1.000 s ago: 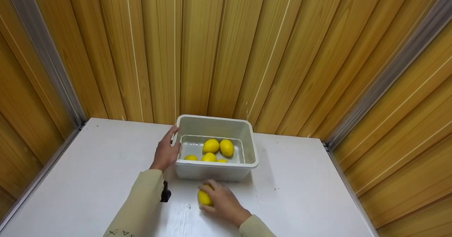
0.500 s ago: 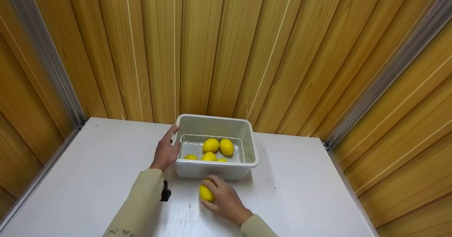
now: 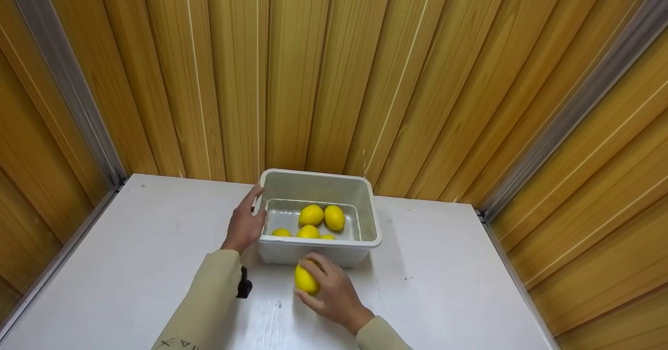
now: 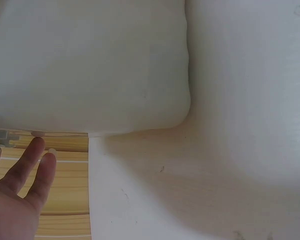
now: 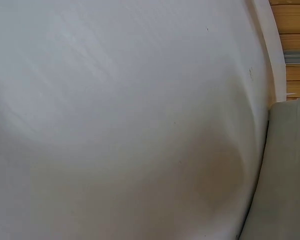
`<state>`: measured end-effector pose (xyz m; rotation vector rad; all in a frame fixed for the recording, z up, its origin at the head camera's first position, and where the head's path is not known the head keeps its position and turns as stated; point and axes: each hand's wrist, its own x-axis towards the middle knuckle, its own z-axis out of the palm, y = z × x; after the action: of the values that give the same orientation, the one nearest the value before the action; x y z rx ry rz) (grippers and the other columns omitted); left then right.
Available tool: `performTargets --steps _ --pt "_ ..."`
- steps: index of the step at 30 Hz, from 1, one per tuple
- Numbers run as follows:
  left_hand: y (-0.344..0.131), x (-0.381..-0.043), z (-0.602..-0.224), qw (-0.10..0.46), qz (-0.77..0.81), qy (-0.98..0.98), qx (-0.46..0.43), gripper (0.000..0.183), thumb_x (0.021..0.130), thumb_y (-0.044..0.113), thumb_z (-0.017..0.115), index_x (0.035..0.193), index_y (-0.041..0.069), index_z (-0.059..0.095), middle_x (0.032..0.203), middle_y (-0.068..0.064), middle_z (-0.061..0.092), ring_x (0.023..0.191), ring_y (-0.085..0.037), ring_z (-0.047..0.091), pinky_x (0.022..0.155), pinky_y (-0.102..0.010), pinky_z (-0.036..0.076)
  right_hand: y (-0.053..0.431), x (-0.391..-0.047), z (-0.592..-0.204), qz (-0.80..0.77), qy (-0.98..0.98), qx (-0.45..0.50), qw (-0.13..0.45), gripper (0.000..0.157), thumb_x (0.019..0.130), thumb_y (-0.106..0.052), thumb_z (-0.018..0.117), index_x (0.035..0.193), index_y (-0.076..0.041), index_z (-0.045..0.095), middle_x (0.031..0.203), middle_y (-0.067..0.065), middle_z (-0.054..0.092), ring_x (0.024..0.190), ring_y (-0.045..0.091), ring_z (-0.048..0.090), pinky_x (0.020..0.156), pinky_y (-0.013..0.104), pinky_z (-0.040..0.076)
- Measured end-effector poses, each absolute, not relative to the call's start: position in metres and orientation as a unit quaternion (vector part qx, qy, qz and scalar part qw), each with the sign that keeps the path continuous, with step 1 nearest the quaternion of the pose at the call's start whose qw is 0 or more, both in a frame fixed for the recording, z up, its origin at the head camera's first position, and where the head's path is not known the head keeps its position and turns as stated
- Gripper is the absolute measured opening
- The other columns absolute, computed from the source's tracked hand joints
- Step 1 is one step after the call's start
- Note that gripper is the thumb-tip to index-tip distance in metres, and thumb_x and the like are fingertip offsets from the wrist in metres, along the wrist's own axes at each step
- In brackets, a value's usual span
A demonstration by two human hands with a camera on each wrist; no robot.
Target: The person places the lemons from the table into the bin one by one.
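Note:
My right hand [image 3: 336, 295] grips a yellow lemon [image 3: 306, 279] between thumb and fingers, close to the front wall of a pale grey plastic bin [image 3: 276, 252]. Several more lemons [image 3: 311, 215] lie on the bin's floor, some partly hidden by its front rim. At the bin's left side, my left hand [image 3: 245, 227] touches the wall near the rim with extended fingers. The left wrist view shows those fingers [image 4: 45, 175] by the underside of the bin [image 4: 90, 65]. In the right wrist view neither the right hand nor its lemon shows, only a sleeve [image 5: 285, 170].
The bin stands at the back of a white table [image 3: 443, 272], near a wood-patterned wall [image 3: 334, 79]. Similar side walls with grey metal corner posts [image 3: 73, 79] flank the table. A black device [image 3: 244, 283] sits under the left wrist.
My right hand has carried the lemon a short way forward and slightly up, toward the bin's front wall. The left hand and the bin stay in place.

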<state>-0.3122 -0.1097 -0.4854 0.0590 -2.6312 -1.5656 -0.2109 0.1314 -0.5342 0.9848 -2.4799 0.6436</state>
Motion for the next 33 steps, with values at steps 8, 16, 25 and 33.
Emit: performTargets --steps 8,16,25,33 --pt "-0.11 -0.312 -0.486 0.041 -0.51 -0.859 0.018 0.057 0.098 0.012 0.048 0.151 0.023 0.03 0.161 -0.002 0.024 0.147 -0.029 0.028 0.117 -0.05 0.03 0.135 -0.21 -0.527 0.259 -0.87 0.36 0.216 0.053 0.086 -0.043 0.069 0.132 -0.02 0.055 0.13 -0.005 0.054 0.114 0.009 0.058 0.098 0.031 0.053" --pt "-0.111 -0.313 -0.487 0.031 -0.511 -0.858 0.031 0.056 0.099 0.013 0.047 0.151 0.025 0.031 0.163 0.001 0.019 0.144 -0.032 0.032 0.117 -0.052 0.031 0.137 -0.213 -0.515 0.255 -0.859 0.373 0.241 0.053 0.087 -0.043 0.068 0.131 -0.017 0.056 0.13 -0.005 0.055 0.114 0.009 0.058 0.097 0.029 0.053" --pt "-0.112 -0.313 -0.487 0.027 -0.518 -0.855 0.031 0.056 0.099 0.013 0.047 0.151 0.026 0.031 0.163 0.002 0.019 0.143 -0.032 0.033 0.116 -0.051 0.031 0.141 -0.219 -0.502 0.253 -0.847 0.379 0.274 0.051 0.088 -0.041 0.066 0.132 -0.016 0.056 0.13 -0.001 0.057 0.114 0.012 0.059 0.098 0.032 0.053" --pt "-0.112 -0.314 -0.488 0.03 -0.519 -0.854 0.024 0.058 0.098 0.012 0.047 0.152 0.026 0.03 0.163 0.001 0.02 0.146 -0.031 0.028 0.118 -0.052 0.028 0.141 -0.227 -0.488 0.243 -0.837 0.391 0.296 0.051 0.089 -0.039 0.066 0.132 -0.015 0.055 0.131 0.0 0.056 0.116 0.014 0.058 0.099 0.032 0.052"
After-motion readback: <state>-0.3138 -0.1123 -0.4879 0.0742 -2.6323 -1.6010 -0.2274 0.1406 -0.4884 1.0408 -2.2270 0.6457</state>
